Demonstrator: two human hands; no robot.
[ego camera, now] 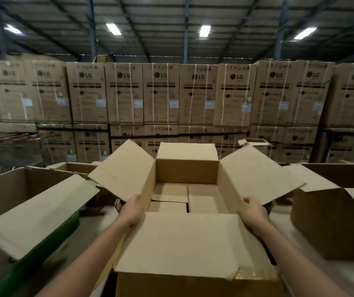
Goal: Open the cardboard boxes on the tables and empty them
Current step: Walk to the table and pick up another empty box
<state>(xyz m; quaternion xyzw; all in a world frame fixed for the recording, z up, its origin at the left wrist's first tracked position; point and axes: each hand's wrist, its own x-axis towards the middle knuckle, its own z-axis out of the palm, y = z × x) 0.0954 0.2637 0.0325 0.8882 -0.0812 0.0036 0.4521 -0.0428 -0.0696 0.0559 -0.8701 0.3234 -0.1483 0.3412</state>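
**Both hands grip the open box**

The cardboard box (186, 174) has its four flaps spread, and only its bare bottom shows inside. The left hand (132, 209) has its fingers clamped on the box's left wall, the right hand (254, 211) on its right wall. Another open box (11, 189) lies left of it, a third box (332, 228) to its right, and stacked cartons (161, 93) behind.

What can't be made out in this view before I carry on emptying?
Head view:
Near part inside the open box: covered by its near flap.
Inside of the right box: hidden by its own wall.
Inside of the left box: blocked by its lowered flap.
Small print on the stacked cartons: blurred.
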